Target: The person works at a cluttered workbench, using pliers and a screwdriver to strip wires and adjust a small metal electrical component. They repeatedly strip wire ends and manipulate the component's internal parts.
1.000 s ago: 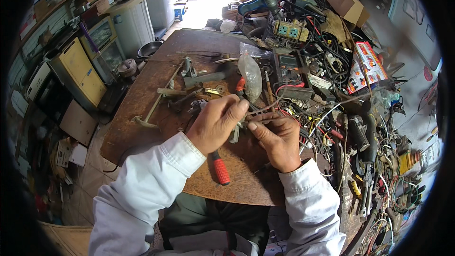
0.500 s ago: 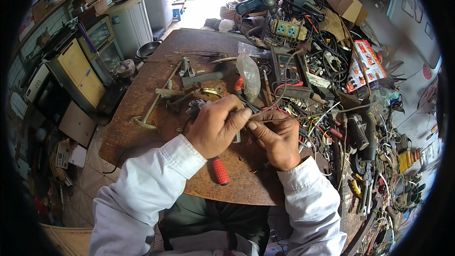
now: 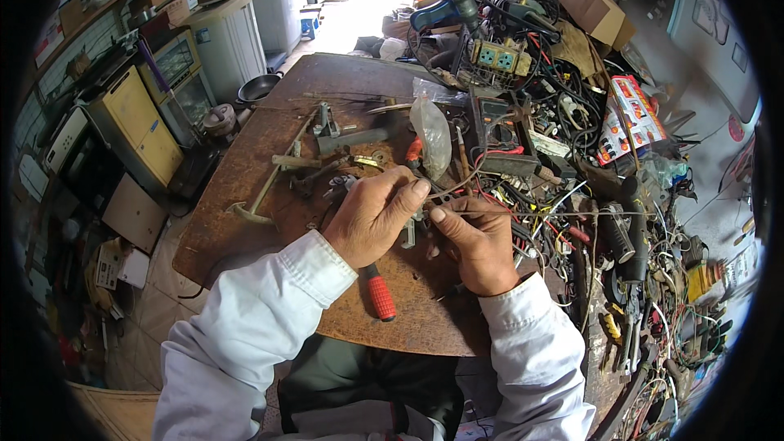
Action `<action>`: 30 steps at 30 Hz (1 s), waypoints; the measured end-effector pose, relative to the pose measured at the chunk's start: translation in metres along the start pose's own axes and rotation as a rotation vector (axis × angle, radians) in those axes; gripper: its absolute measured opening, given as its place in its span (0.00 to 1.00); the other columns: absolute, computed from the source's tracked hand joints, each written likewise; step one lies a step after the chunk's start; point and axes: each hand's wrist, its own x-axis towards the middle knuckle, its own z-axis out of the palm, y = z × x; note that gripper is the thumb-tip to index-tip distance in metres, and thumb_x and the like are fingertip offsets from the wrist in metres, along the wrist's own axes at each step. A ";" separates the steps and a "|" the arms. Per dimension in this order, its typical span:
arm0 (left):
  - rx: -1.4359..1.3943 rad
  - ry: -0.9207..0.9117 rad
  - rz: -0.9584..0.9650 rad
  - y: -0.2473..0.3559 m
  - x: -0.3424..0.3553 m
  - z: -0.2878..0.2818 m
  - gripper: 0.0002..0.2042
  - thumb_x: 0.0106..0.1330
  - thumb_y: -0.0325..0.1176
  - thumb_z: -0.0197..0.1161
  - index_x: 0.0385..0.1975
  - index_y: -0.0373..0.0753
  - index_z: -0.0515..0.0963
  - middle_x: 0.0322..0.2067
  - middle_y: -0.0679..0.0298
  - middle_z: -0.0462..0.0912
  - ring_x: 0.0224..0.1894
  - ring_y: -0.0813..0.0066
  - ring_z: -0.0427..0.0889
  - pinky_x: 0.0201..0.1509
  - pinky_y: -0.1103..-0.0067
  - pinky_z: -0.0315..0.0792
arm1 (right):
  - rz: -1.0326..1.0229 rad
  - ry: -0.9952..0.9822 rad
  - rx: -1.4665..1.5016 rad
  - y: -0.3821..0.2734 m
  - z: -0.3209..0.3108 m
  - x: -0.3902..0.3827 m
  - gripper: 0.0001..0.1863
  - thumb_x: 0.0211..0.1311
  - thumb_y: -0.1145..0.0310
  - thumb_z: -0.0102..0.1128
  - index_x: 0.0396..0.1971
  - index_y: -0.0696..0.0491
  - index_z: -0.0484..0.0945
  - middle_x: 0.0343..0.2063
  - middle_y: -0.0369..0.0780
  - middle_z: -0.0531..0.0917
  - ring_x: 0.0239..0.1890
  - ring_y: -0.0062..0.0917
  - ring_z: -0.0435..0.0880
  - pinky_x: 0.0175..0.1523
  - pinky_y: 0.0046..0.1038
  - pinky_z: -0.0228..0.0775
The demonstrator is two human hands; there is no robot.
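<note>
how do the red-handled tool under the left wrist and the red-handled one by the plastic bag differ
The red-handled tool near the left hand shows most of its ribbed handle, lying bare on the rusty table close to the person. The other red-handled tool sits farther away, mostly hidden beside the clear plastic bag, so only a short red stretch shows. Both lie flat on the table, unheld.

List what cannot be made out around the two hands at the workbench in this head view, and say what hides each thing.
- Small metal part between the hands: mostly covered by the left hand and right hand; its kind cannot be told.
- Red-handled tool: working end hidden under the left hand.
- Workbench right side: buried under wires.
</note>
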 end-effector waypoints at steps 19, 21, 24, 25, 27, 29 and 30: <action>0.125 0.022 0.009 0.004 0.000 -0.005 0.23 0.75 0.50 0.52 0.28 0.33 0.73 0.19 0.66 0.69 0.25 0.79 0.66 0.29 0.75 0.64 | 0.144 -0.054 0.243 -0.007 -0.009 0.002 0.12 0.71 0.67 0.57 0.40 0.63 0.80 0.27 0.43 0.83 0.21 0.27 0.81 0.28 0.25 0.76; 0.135 0.030 0.011 0.004 -0.001 -0.005 0.23 0.75 0.50 0.52 0.28 0.33 0.73 0.19 0.65 0.69 0.24 0.78 0.66 0.29 0.75 0.64 | 0.157 -0.062 0.222 -0.007 -0.011 0.003 0.13 0.71 0.67 0.57 0.40 0.63 0.80 0.27 0.43 0.83 0.20 0.27 0.80 0.28 0.25 0.76; 0.154 0.025 0.013 0.005 -0.001 -0.005 0.23 0.75 0.50 0.52 0.28 0.33 0.73 0.19 0.66 0.69 0.25 0.78 0.66 0.29 0.76 0.64 | 0.174 -0.078 0.235 -0.010 -0.012 0.002 0.12 0.70 0.68 0.59 0.39 0.64 0.80 0.26 0.43 0.83 0.21 0.27 0.81 0.28 0.25 0.76; 0.156 0.018 0.008 0.005 -0.001 -0.005 0.23 0.75 0.50 0.52 0.28 0.33 0.74 0.20 0.66 0.70 0.25 0.79 0.66 0.29 0.76 0.64 | 0.171 -0.080 0.223 -0.009 -0.013 0.002 0.11 0.68 0.69 0.60 0.38 0.64 0.80 0.27 0.43 0.83 0.21 0.26 0.81 0.29 0.25 0.77; 0.124 0.026 0.011 0.007 -0.001 -0.005 0.24 0.76 0.50 0.52 0.28 0.32 0.73 0.19 0.65 0.70 0.24 0.78 0.67 0.29 0.75 0.64 | 0.165 -0.088 0.198 -0.006 -0.016 0.002 0.09 0.66 0.72 0.63 0.38 0.65 0.81 0.28 0.43 0.84 0.22 0.26 0.81 0.30 0.25 0.77; 0.057 0.054 0.026 0.008 0.001 -0.004 0.24 0.76 0.49 0.52 0.27 0.31 0.73 0.17 0.62 0.70 0.23 0.77 0.68 0.28 0.73 0.65 | 0.088 -0.114 0.111 -0.005 -0.014 0.001 0.09 0.64 0.75 0.65 0.39 0.65 0.81 0.29 0.43 0.84 0.25 0.24 0.82 0.34 0.24 0.78; 0.032 0.019 -0.007 0.006 0.002 -0.005 0.24 0.76 0.49 0.51 0.27 0.31 0.73 0.18 0.64 0.69 0.24 0.79 0.67 0.28 0.74 0.64 | 0.050 -0.127 0.067 -0.005 -0.013 0.001 0.09 0.63 0.77 0.65 0.40 0.65 0.82 0.30 0.42 0.85 0.26 0.24 0.83 0.35 0.24 0.78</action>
